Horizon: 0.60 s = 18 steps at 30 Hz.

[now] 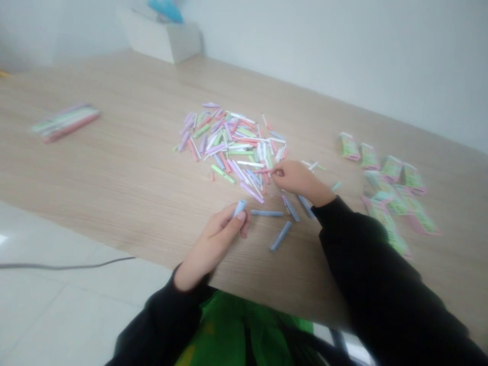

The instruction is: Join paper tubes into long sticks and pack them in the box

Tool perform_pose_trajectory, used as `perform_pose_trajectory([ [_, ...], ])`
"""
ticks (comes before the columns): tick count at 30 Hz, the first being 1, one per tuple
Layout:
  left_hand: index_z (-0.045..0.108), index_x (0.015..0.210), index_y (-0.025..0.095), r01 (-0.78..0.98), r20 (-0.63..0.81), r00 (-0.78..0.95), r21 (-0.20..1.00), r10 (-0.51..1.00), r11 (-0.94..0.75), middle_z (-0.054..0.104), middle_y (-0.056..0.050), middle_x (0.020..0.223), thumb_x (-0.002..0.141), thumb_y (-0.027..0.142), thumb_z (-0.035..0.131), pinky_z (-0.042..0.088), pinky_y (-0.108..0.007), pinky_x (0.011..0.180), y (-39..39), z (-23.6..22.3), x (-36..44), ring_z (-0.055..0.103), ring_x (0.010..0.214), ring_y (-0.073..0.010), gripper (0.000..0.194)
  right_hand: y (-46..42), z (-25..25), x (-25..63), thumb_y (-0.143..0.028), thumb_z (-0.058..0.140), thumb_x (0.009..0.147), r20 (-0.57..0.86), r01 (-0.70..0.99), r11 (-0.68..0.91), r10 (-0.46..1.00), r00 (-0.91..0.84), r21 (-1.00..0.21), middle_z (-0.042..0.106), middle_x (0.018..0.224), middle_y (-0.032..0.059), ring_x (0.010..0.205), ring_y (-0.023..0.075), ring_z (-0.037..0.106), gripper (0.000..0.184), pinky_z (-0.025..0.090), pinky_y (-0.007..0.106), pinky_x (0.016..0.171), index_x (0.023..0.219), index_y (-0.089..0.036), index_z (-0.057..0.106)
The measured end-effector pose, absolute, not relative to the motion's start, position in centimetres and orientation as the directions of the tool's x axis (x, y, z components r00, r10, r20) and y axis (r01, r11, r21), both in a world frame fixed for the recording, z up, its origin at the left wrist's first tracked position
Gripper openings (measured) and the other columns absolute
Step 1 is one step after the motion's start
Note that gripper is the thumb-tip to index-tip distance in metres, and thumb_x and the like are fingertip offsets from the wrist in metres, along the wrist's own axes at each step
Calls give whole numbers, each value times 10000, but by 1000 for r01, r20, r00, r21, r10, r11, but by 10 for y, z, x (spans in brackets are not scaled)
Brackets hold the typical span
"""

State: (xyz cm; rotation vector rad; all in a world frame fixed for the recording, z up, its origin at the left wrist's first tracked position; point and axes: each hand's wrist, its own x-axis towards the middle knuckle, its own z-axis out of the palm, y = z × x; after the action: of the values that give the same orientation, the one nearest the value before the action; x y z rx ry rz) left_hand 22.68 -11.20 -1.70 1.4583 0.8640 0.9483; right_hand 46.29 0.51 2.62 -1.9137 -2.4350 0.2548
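My left hand [223, 229] is closed around a short blue pen-like tube [239, 207], its end sticking up past the thumb. My right hand [295, 178] pinches a thin pink pen-like piece [263, 171] at the near right edge of a pile of pastel pen-like parts [232, 137]. The pile mixes purple, green, pink, blue and white tubes and thin sticks. Between my hands, several loose blue tubes [281, 236] lie on the table. The picture is blurred, so fine details of the parts do not show.
Several green-and-pink packets [381, 218] lie on the wooden table [125, 168] at the right, partly behind my right sleeve. At the far left is a bundle of long pastel sticks [68, 122]. A white box [163, 35] with something blue on top stands against the wall.
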Motion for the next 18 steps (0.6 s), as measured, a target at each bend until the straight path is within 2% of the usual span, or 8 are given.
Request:
perform_pose_trajectory([
  [3, 563, 802, 183, -4, 81, 396, 996, 915, -86, 549, 6, 756, 1066, 446, 426, 387, -292, 749, -112, -16, 225, 510, 749, -157, 397, 11, 25, 463, -166, 543, 868, -51, 962, 239, 968, -247, -133, 761, 952, 126, 849, 250, 641, 281, 404, 315, 710, 986, -149, 797],
  [6, 558, 794, 186, -24, 78, 385, 997, 920, -75, 545, 8, 754, 1062, 445, 435, 392, -288, 741, -113, -15, 224, 509, 742, -154, 392, 18, 20, 460, -159, 582, 859, -36, 944, 302, 950, -309, -133, 740, 1068, 119, 949, 246, 642, 302, 435, 305, 780, 1092, -159, 773],
  [9, 548, 777, 189, -40, 68, 370, 998, 926, -57, 543, 7, 750, 1057, 446, 440, 399, -288, 738, -112, -15, 223, 512, 737, -156, 395, 25, 11, 458, -154, 602, 870, -21, 934, 339, 939, -343, -112, 699, 1122, 153, 1031, 258, 626, 285, 449, 312, 849, 1098, -131, 771],
  [12, 539, 775, 190, -35, 52, 357, 998, 933, -42, 534, 7, 738, 1053, 464, 438, 400, -292, 733, -112, -15, 223, 507, 731, -161, 402, 28, 6, 457, -176, 586, 914, 1, 933, 351, 936, -352, -84, 681, 1130, 183, 1069, 274, 618, 247, 450, 332, 884, 1050, -102, 780],
  [15, 538, 793, 191, -32, 52, 350, 999, 935, -44, 529, 5, 734, 1052, 469, 431, 396, -296, 727, -112, -16, 223, 501, 731, -168, 395, 25, 8, 465, -206, 567, 951, 14, 936, 346, 938, -345, -67, 714, 1084, 167, 1050, 273, 634, 253, 446, 342, 896, 1029, -113, 789],
  [18, 540, 800, 191, -39, 64, 350, 998, 935, -53, 529, 4, 735, 1054, 461, 427, 393, -299, 729, -112, -18, 223, 499, 733, -169, 388, 16, 18, 486, -241, 540, 979, 43, 962, 266, 964, -264, -60, 753, 1057, 153, 1026, 277, 661, 281, 453, 350, 879, 1035, -130, 792],
])
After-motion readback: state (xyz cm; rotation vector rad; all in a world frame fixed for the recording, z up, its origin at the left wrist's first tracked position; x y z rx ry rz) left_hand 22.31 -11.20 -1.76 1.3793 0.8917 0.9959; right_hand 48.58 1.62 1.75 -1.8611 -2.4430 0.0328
